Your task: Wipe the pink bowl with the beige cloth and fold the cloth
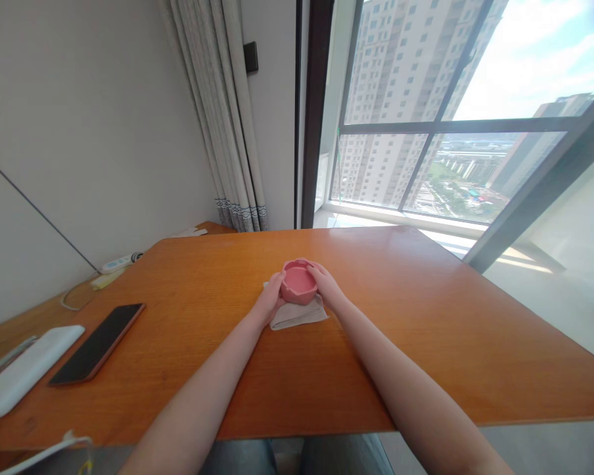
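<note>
A round pink bowl point(299, 282) with a wavy, notched rim is at the middle of the wooden table, over a folded pale cloth point(299, 316). My left hand point(272, 295) is closed round the bowl's left side, thumb at the rim. On the opposite side my right hand point(325, 282) grips the bowl, its thumb also at the rim. Both sets of fingers are partly hidden behind the bowl. Whether its base rests on the cloth or is slightly lifted, I cannot tell.
On the table point(202, 356) to the left lie a black phone point(99, 343) and a white oblong device point(34, 369). A white power strip point(121, 262) with a cable is by the wall. A grey curtain point(228, 132) and large windows point(426, 125) stand beyond the table.
</note>
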Tool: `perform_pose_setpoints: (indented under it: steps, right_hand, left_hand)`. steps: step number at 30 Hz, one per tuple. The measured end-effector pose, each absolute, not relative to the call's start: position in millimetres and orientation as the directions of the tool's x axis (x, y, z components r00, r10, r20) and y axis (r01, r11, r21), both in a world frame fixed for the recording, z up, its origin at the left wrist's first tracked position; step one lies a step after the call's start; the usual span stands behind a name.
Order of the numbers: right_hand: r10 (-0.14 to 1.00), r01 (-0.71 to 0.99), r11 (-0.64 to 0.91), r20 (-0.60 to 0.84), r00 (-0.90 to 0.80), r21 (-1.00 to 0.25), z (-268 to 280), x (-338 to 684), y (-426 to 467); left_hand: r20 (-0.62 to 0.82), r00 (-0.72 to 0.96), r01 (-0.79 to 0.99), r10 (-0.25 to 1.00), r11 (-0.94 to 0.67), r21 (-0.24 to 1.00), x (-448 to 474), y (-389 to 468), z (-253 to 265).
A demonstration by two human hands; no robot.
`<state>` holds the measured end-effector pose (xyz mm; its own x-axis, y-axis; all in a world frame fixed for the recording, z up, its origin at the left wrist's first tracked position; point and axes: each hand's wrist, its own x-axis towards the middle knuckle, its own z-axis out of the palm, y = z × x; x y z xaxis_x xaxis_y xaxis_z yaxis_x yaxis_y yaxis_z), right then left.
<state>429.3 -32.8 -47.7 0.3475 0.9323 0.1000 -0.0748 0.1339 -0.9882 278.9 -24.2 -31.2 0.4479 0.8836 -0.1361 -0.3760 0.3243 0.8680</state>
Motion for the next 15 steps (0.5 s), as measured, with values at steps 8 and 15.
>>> perform_pose_setpoints:
  steps: [8,15]
  right_hand:
    - [0.895,0.458,-0.050,0.164,0.415,-0.888,-37.5,433.0,-43.2]
    - [0.979,0.714,-0.167,-0.027,0.203,-0.680,-33.7,419.8,-53.6]
  left_hand:
    - [-0.221,0.281,-0.566,0.934,0.347,0.748,272.4,-16.8,-21.0]
    - [-0.274,0.212,-0.588,0.938,0.347,0.730,268.7,-13.4,-15.3]
